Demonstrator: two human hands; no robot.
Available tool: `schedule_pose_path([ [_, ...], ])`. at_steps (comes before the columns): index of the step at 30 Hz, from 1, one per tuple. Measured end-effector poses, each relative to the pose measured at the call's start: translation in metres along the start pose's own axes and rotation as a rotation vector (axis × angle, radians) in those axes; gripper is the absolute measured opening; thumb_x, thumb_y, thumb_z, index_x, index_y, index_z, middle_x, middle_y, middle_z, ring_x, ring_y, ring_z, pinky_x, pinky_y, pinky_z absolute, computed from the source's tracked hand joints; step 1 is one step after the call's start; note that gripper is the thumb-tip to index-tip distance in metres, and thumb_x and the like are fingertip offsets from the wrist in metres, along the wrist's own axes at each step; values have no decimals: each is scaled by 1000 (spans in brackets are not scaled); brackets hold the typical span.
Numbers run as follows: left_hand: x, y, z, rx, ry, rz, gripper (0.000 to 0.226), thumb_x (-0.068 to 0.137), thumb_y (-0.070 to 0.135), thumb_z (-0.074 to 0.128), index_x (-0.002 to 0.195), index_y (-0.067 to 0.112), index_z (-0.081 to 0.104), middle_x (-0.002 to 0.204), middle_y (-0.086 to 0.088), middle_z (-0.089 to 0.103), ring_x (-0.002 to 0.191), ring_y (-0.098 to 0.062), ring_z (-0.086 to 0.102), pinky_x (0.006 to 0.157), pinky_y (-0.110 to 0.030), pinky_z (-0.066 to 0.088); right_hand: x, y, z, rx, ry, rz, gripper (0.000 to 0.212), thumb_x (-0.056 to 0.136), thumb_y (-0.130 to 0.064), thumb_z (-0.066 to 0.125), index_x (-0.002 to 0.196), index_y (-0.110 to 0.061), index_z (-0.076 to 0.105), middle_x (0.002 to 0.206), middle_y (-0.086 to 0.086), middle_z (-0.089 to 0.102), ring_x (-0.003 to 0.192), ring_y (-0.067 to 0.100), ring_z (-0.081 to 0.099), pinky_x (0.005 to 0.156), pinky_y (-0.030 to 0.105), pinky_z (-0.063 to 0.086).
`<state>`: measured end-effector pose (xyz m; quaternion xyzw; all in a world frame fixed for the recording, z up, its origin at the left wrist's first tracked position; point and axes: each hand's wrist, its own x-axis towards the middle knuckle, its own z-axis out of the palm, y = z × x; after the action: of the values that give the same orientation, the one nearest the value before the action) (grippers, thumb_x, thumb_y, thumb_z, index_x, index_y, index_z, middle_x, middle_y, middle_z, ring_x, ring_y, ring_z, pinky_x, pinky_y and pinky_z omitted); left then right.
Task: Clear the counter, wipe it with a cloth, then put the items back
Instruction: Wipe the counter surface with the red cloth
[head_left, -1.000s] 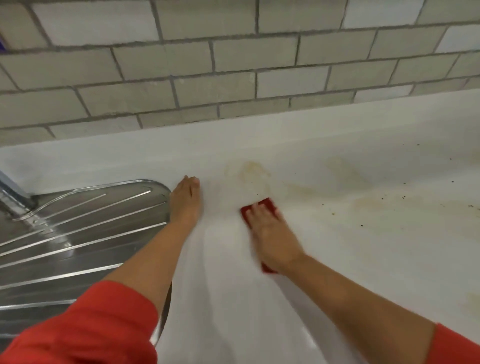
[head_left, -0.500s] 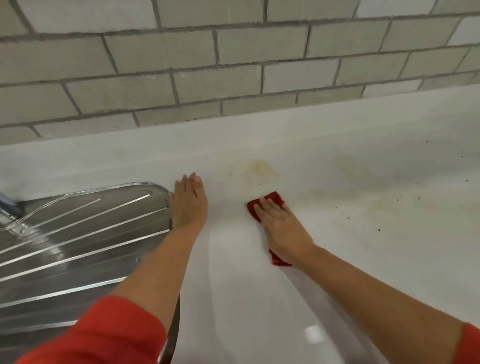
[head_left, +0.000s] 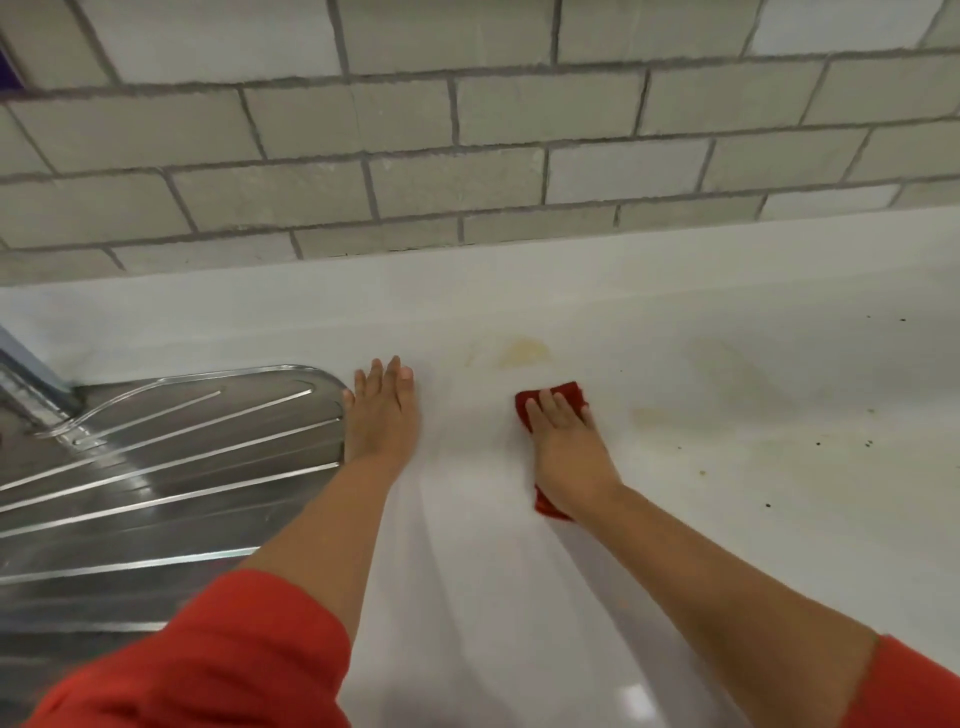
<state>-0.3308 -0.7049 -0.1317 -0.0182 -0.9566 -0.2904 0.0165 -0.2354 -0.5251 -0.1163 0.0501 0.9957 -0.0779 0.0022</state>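
A red cloth (head_left: 569, 395) lies flat on the white counter (head_left: 727, 519). My right hand (head_left: 566, 447) presses on it with straight fingers, so only its far corner and a bit of its near edge show. My left hand (head_left: 382, 415) rests flat on the counter, fingers straight, beside the rim of the steel drainboard (head_left: 171, 457). A yellowish stain (head_left: 524, 351) sits just beyond the cloth, and a fainter one (head_left: 649, 415) lies to its right.
A grey brick wall (head_left: 467, 156) backs the counter. Dark crumbs (head_left: 818, 444) and faint brownish marks dot the counter to the right. The ribbed drainboard fills the left side.
My right hand has slid the cloth to the right and slightly away from me, towards the stains. My left hand has stayed planted by the drainboard.
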Motion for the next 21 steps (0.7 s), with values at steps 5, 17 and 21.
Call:
schedule_pose_path([
  [5,1,0,-1,48,-19,-25,51,102,34,11,150,15,14,158,-8,9,147,-24,2,119,-40,-4,29,-41,8,47,-26,-339,60,95,-12,34,151,-16,12,160,2,6,147,15,6,118,33,-1],
  [17,6,4,-2,-146,60,-89,52,101,39,15,150,20,12,158,-12,0,146,-26,-5,118,-40,-5,38,-9,3,-40,-8,57,66,94,-12,38,150,-6,3,159,12,-3,147,24,-2,119,44,-2],
  [21,18,8,-2,-51,61,-86,54,100,41,12,151,23,9,159,-10,-3,146,-28,-10,116,-45,-11,62,-65,14,39,-18,-289,59,96,-11,32,150,-12,10,160,6,2,148,19,-1,118,38,-4],
])
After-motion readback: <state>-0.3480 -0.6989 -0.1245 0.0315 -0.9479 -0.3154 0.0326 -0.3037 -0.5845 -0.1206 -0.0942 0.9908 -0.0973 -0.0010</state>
